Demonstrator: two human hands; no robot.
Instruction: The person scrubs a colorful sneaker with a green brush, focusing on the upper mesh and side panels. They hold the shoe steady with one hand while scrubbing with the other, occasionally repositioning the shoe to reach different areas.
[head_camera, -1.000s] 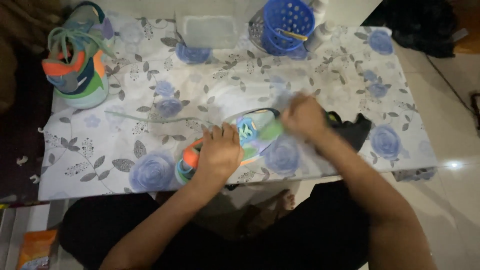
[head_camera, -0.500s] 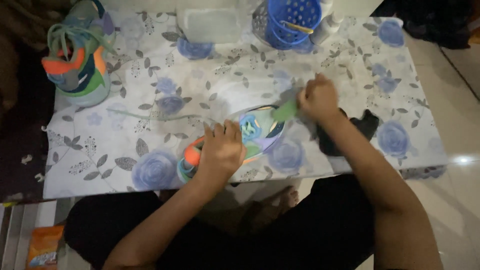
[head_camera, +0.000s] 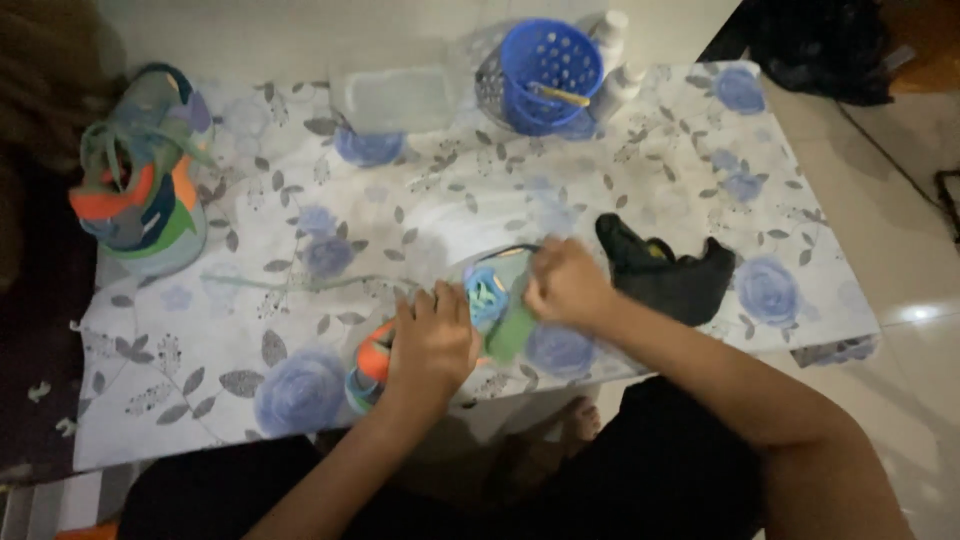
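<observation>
Single head-worn view — steeply down, close over the flowered table (head_camera: 640, 190) edge — no second view.

Multicoloured sneaker (head_camera: 470, 320), orange, green and blue, on its side near the floral table's front edge, tongue outward.

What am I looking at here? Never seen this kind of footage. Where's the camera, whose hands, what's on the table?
There is no machine: a person works with two bare hands, and a camera on their head looks down at them. The left hand presses on a colourful sneaker lying at the near edge of a table under a blue-flowered cloth. The right hand grips the shoe's front end. A pale lace trails left from it. Its mate, a second sneaker, stands at the far left. Beside the right hand lies a black cloth; at the back stand a blue perforated basket and a clear container.
</observation>
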